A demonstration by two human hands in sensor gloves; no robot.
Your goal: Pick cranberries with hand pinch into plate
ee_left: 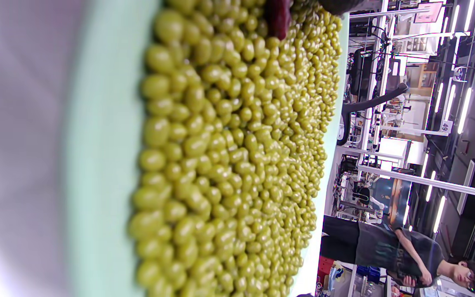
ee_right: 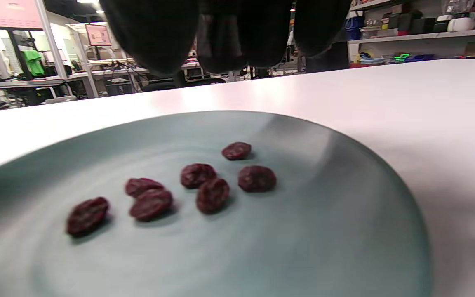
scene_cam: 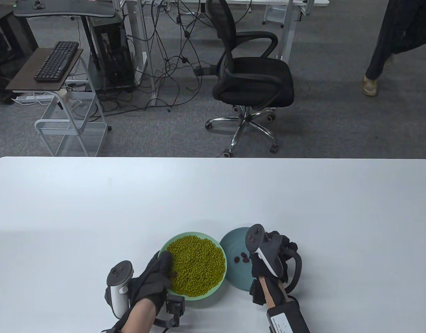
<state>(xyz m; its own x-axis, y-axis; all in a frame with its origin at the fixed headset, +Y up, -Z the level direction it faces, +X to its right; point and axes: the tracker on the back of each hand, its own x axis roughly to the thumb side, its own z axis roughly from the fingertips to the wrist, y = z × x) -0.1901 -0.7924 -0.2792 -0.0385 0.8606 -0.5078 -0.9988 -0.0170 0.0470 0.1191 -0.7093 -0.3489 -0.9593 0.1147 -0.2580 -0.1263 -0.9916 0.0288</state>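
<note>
A mint-green bowl [scene_cam: 199,299] full of green beans [scene_cam: 197,260] stands near the table's front edge. A grey-blue plate [scene_cam: 233,242] touches its right side and holds several dark red cranberries [scene_cam: 243,258]. My left hand [scene_cam: 169,270] reaches over the bowl's left rim and pinches a cranberry [scene_cam: 173,275] at the beans' surface. In the left wrist view that cranberry [ee_left: 278,16] sits at the top edge above the beans [ee_left: 237,156]. My right hand [scene_cam: 268,255] hovers over the plate's right side, empty. Its fingers [ee_right: 151,33] hang above the cranberries [ee_right: 204,185] on the plate [ee_right: 303,231].
The white table [scene_cam: 213,194] stretches wide behind and beside the two dishes. A black office chair [scene_cam: 251,76] and a cart [scene_cam: 70,128] stand on the floor beyond the far edge.
</note>
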